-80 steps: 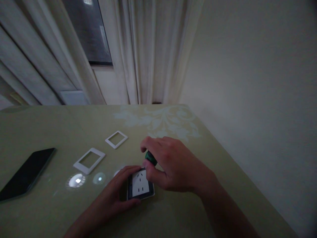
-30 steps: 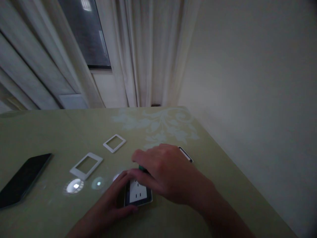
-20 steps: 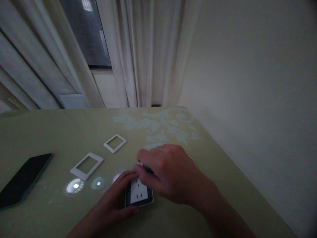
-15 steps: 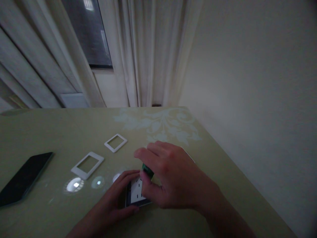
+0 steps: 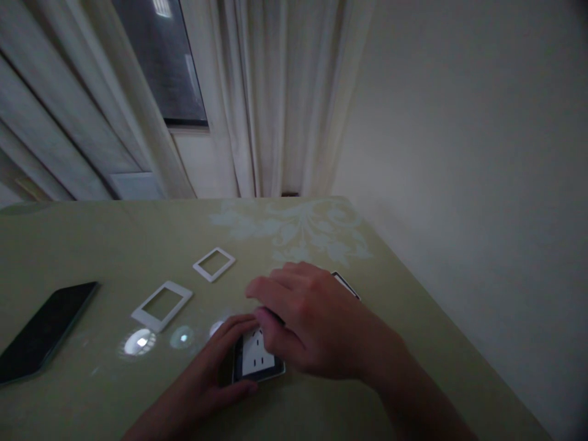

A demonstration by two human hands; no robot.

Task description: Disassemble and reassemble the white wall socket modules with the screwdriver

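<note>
A wall socket [image 5: 258, 355] with a white face, dark slots and a dark border lies on the table. My left hand [image 5: 220, 361] grips it from the left side, thumb at the near edge and fingers along the far edge. Over its right part, my right hand [image 5: 312, 324] is closed around the dark handle of a screwdriver [image 5: 275, 315]. The shaft and tip are hidden behind the hand. Partly covered by my right hand, a second panel with a dark border [image 5: 345, 283] lies beyond it on the right.
Two white rectangular frames, a larger one [image 5: 178, 311] and a smaller one [image 5: 225, 269], lie left of the hands. A dark phone [image 5: 48, 327] rests at the far left. The table [image 5: 114, 245] meets a plain wall [image 5: 482, 184] on the right; curtains [image 5: 261, 110] hang behind.
My right hand has turned and lifted slightly, baring more of the socket's near right corner and of the second panel. My left hand keeps its hold on the socket.
</note>
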